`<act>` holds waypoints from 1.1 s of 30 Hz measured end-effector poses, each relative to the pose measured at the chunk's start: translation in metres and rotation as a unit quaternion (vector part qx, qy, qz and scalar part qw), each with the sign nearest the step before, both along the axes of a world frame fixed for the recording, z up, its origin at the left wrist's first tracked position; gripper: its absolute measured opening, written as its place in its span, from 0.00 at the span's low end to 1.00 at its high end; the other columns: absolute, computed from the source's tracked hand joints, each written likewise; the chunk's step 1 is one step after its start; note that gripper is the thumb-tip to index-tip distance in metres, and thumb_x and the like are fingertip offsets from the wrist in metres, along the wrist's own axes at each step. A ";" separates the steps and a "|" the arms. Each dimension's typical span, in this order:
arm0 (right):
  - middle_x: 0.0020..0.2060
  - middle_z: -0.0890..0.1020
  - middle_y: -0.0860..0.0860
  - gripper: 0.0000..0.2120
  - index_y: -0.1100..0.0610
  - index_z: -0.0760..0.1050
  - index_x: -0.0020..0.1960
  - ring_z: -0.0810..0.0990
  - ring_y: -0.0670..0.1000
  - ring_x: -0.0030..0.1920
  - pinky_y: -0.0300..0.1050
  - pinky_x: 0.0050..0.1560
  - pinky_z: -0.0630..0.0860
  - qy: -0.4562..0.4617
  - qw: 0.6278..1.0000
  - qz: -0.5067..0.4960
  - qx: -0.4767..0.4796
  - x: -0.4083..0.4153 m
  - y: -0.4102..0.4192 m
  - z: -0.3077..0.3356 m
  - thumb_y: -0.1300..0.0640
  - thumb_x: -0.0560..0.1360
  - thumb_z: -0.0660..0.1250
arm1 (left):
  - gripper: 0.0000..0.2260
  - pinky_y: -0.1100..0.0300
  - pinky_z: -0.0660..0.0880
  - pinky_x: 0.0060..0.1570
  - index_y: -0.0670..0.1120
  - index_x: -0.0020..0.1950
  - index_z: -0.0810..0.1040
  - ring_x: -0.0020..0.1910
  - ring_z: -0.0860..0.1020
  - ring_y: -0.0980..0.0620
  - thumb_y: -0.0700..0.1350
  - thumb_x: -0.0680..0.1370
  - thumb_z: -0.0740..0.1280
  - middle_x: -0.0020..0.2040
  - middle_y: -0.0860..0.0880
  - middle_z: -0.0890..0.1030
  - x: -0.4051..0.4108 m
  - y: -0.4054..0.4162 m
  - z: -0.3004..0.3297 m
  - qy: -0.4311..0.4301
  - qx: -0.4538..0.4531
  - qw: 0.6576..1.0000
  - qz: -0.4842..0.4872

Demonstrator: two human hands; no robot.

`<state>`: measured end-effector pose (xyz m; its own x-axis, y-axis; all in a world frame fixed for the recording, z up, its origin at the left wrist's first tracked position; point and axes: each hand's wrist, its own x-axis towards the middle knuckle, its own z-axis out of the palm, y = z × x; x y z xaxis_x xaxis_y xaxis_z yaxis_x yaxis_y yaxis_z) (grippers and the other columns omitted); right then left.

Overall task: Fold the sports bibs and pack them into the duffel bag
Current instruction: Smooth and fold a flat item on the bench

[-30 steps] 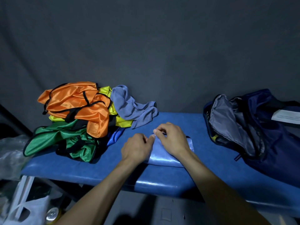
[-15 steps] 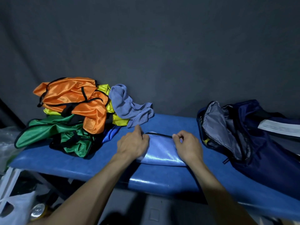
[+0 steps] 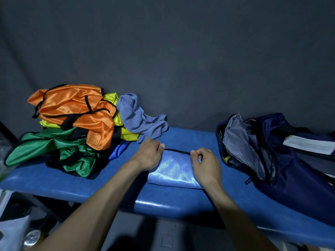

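Note:
A folded shiny light-blue bib [image 3: 174,169] with black trim lies on the blue padded bench [image 3: 181,201]. My left hand [image 3: 148,156] holds its left edge with curled fingers. My right hand [image 3: 204,165] pinches its right far corner. A pile of unfolded bibs sits at the left: orange [image 3: 79,113] on top, yellow [image 3: 126,133] behind, green [image 3: 54,147] below, a darker blue one [image 3: 118,149] peeking out. The navy duffel bag [image 3: 282,160] lies open at the right, its grey lining showing.
A lavender-grey cloth [image 3: 139,118] lies draped against the pile's right side. A white paper [image 3: 308,144] rests on the duffel bag. Plastic bags and a can [image 3: 31,238] sit on the floor at the lower left. A dark grey wall backs the bench.
My hands have moved apart from the bib's middle to its left and right edges. The bib lies flatter, folded into a rectangle.

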<state>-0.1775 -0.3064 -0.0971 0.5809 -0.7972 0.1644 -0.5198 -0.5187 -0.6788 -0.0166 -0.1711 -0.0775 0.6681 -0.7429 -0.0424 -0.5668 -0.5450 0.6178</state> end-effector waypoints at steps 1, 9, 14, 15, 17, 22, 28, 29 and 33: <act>0.43 0.76 0.46 0.16 0.49 0.70 0.39 0.75 0.48 0.39 0.47 0.37 0.69 0.003 1.000 0.001 0.000 0.000 0.000 0.000 0.44 0.83 0.59 | 0.19 0.49 0.68 0.54 0.49 0.36 0.65 0.50 0.70 0.44 0.51 0.87 0.53 0.43 0.47 0.69 0.000 0.000 0.000 -0.009 0.025 1.000 -0.002; 0.45 0.75 0.49 0.16 0.53 0.70 0.40 0.76 0.53 0.42 0.48 0.39 0.70 0.081 0.996 0.013 -0.026 0.000 -0.003 0.011 0.44 0.82 0.59 | 0.19 0.46 0.71 0.56 0.52 0.35 0.66 0.57 0.71 0.43 0.57 0.84 0.55 0.49 0.48 0.71 -0.005 0.005 -0.002 -0.106 0.080 0.990 0.048; 0.39 0.80 0.51 0.19 0.56 0.71 0.40 0.77 0.55 0.41 0.47 0.39 0.69 0.144 0.988 0.041 0.026 -0.004 -0.013 0.037 0.42 0.80 0.63 | 0.14 0.48 0.71 0.50 0.52 0.45 0.78 0.51 0.75 0.46 0.55 0.84 0.57 0.47 0.51 0.78 -0.012 0.009 -0.012 -0.114 -0.002 0.991 0.064; 0.37 0.80 0.51 0.20 0.57 0.70 0.39 0.78 0.54 0.39 0.46 0.40 0.71 0.143 0.986 0.049 0.065 -0.006 -0.015 0.041 0.43 0.79 0.65 | 0.15 0.48 0.69 0.51 0.52 0.47 0.79 0.51 0.75 0.46 0.55 0.84 0.56 0.47 0.51 0.79 -0.014 0.010 -0.014 -0.120 0.001 0.991 0.065; 0.33 0.79 0.52 0.18 0.56 0.70 0.38 0.80 0.53 0.35 0.49 0.41 0.79 0.103 0.980 0.060 0.162 -0.009 -0.018 0.044 0.45 0.77 0.70 | 0.17 0.49 0.66 0.50 0.52 0.43 0.77 0.52 0.76 0.46 0.56 0.84 0.55 0.47 0.52 0.81 -0.013 0.011 -0.018 -0.113 -0.008 0.991 0.075; 0.30 0.81 0.52 0.13 0.58 0.75 0.38 0.78 0.52 0.28 0.48 0.35 0.82 0.012 0.957 0.032 0.287 -0.011 -0.018 0.043 0.53 0.74 0.77 | 0.19 0.50 0.62 0.50 0.49 0.45 0.77 0.55 0.73 0.44 0.55 0.86 0.52 0.48 0.49 0.80 -0.017 0.010 -0.016 -0.107 -0.004 0.990 0.086; 0.33 0.82 0.55 0.09 0.59 0.78 0.40 0.78 0.51 0.29 0.43 0.30 0.78 -0.018 0.945 0.024 0.325 -0.008 -0.012 0.050 0.60 0.73 0.78 | 0.19 0.50 0.63 0.52 0.48 0.39 0.70 0.49 0.72 0.46 0.52 0.86 0.51 0.41 0.50 0.76 -0.024 0.018 -0.017 -0.116 -0.047 0.989 0.078; 0.34 0.82 0.55 0.09 0.59 0.79 0.40 0.78 0.52 0.30 0.43 0.30 0.77 -0.017 0.947 0.020 0.321 -0.008 -0.011 0.050 0.61 0.72 0.78 | 0.19 0.51 0.63 0.50 0.49 0.37 0.67 0.46 0.72 0.46 0.52 0.86 0.52 0.37 0.51 0.74 -0.025 0.020 -0.018 -0.113 -0.065 0.989 0.073; 0.37 0.84 0.57 0.08 0.62 0.81 0.41 0.80 0.54 0.36 0.46 0.37 0.78 -0.046 0.949 -0.008 0.310 -0.013 -0.004 0.049 0.62 0.69 0.80 | 0.19 0.52 0.60 0.47 0.51 0.36 0.63 0.39 0.71 0.51 0.56 0.86 0.54 0.32 0.52 0.70 -0.024 0.027 -0.019 -0.098 -0.104 0.989 0.035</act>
<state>-0.1909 -0.3108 -0.0485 0.5732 -0.7661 -0.2908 -0.4482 0.0039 -0.8939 -0.0409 -0.1444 -0.0962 0.6987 -0.6733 0.2419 -0.6523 -0.4605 0.6020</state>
